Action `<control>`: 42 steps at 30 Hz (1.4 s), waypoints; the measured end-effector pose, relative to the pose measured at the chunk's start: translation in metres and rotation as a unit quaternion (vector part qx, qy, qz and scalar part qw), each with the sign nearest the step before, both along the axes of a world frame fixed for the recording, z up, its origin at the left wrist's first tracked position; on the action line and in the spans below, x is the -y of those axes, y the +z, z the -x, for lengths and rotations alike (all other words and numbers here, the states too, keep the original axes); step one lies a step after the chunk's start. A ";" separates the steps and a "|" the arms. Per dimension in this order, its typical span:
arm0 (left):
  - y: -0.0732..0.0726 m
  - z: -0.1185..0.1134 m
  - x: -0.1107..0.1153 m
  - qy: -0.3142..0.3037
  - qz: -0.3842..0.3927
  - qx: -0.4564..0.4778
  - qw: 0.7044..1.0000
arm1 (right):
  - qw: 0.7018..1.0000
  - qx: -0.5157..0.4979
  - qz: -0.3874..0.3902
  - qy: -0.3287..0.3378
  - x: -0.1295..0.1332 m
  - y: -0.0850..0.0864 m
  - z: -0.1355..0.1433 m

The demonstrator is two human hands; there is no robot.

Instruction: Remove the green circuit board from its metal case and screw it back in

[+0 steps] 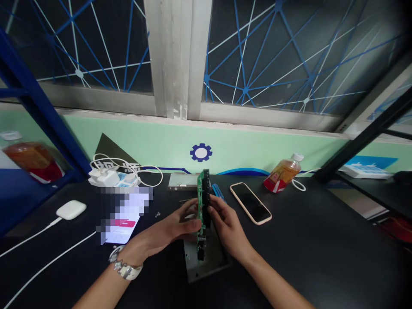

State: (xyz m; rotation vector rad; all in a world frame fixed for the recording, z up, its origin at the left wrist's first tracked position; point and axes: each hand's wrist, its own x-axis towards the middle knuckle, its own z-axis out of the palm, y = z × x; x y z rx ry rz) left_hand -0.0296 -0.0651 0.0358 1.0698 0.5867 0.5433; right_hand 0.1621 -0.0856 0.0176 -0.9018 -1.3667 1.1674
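Two hands, the left hand [183, 221] and the right hand [227, 221], pinch a green circuit board [200, 193] upright at the frame's centre.

Left thumb presses the green face, right fingers the black side; the board looks light, stiff and fragile, probably best held by its edges; a dark flat plate [206, 269] lies beneath, lower centre, contact unclear; one capped plastic bottle at far left [34, 159] and another capped plastic bottle right of centre [283, 174] seem to hold amber drink.
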 end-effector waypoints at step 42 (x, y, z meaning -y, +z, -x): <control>0.004 0.034 -0.037 0.148 -0.222 -0.162 0.950 | 0.971 0.236 0.022 -0.028 -0.002 0.008 -0.030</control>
